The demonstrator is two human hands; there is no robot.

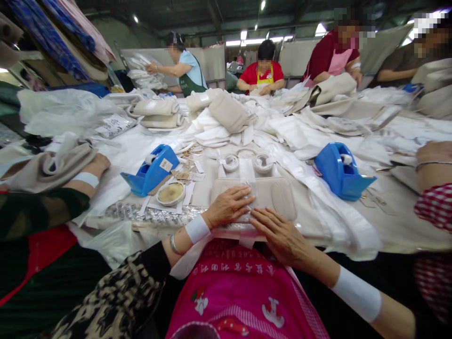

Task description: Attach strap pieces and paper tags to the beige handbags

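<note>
A beige padded folded piece (264, 188), perhaps a bag or cushion panel, lies flat at the table's front edge. A white translucent strip (247, 172) crosses its middle and hangs over the edge below. My left hand (229, 205) rests palm down on the piece and strip, fingers stretched out to the right. My right hand (282, 234) lies flat on the lower front part, fingertips close to those of my left hand. Beyond the piece sit two pale rolls, a left roll (231, 163) and a right roll (263, 163), apparently straps in wrapping.
A blue tape dispenser (151, 170) stands left, another blue dispenser (341, 172) right. Nearby lie a round tin (171, 193) and small tags (192, 165). Beige pieces (229, 110) are heaped behind. Co-workers' arms (86, 174) flank me; other people work across the table.
</note>
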